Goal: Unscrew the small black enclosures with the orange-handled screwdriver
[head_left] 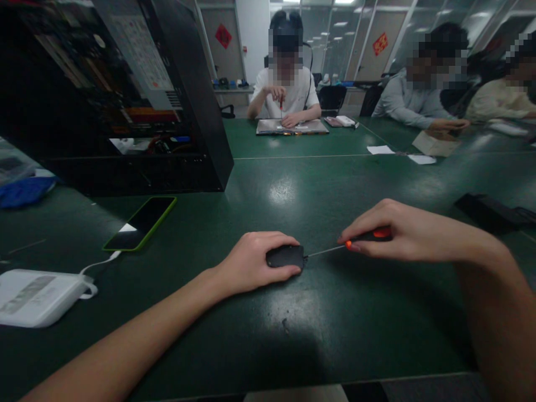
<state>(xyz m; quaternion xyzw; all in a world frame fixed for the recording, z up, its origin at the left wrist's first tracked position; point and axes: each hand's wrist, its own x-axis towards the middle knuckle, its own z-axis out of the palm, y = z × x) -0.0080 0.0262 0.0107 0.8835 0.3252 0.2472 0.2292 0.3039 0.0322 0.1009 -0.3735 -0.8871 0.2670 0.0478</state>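
My left hand point(259, 259) is closed around a small dark computer mouse point(285, 256) lying on the green table, thumb on the near side and fingers on the far side. In my right hand point(389, 231) is a screwdriver with an orange and black handle point(381, 233). Its thin metal shaft points left, and the tip meets or nearly meets the mouse's right end; actual contact is too small to make out. Dark bits show at that end of the mouse.
An open black computer case point(188, 111) stands at the left. Below it lie a green-edged phone point(142, 223) and a white power bank point(46, 298) joined by a cable. A black object point(489, 212) sits at right. Across the table a person works on a flat panel point(268, 128); others sit farther right.
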